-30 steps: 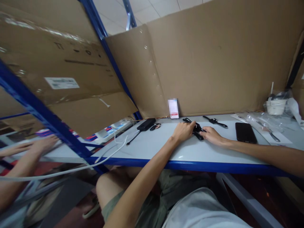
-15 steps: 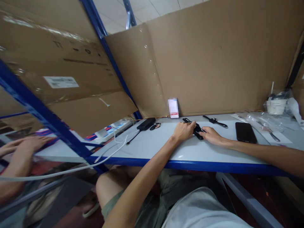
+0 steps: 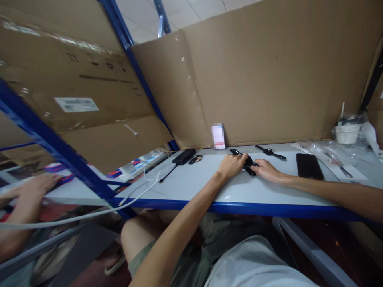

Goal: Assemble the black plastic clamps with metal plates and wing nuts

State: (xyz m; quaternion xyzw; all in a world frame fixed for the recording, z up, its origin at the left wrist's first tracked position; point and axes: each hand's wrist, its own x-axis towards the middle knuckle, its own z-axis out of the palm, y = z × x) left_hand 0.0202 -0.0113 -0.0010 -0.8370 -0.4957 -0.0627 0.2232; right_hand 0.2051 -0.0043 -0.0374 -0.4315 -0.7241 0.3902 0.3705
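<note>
Little has just changed at the bench [image 3: 191, 187]: over the last second the left hand [image 3: 231, 165] and right hand [image 3: 267, 171] have stayed almost where they were, so the handling of the black object [image 3: 249, 162] looks to be at much the same stage, a small, steady adjustment rather than a carry. That object lies between the hands, slanting from near the bench's back edge toward its blue front edge, in from both. The left grip is closed over its left side, hiding part of it; the right grip pinches its right side, thumb and fingers together. What the fingers do underneath is hidden. Behind the right hand, toward the back edge, lies a second black piece [image 3: 271, 152], apart from both hands; nearer the right end is a dark phone [image 3: 309, 166]. Toward the left end sit a black box [image 3: 184, 157] with a short lead and, just beside it, a small dark fob [image 3: 195, 159]. The clearer shift is beyond the left end, where a co-worker's hand [image 3: 37, 185] has moved farther left; this seems to have no bearing on the held object.
</note>
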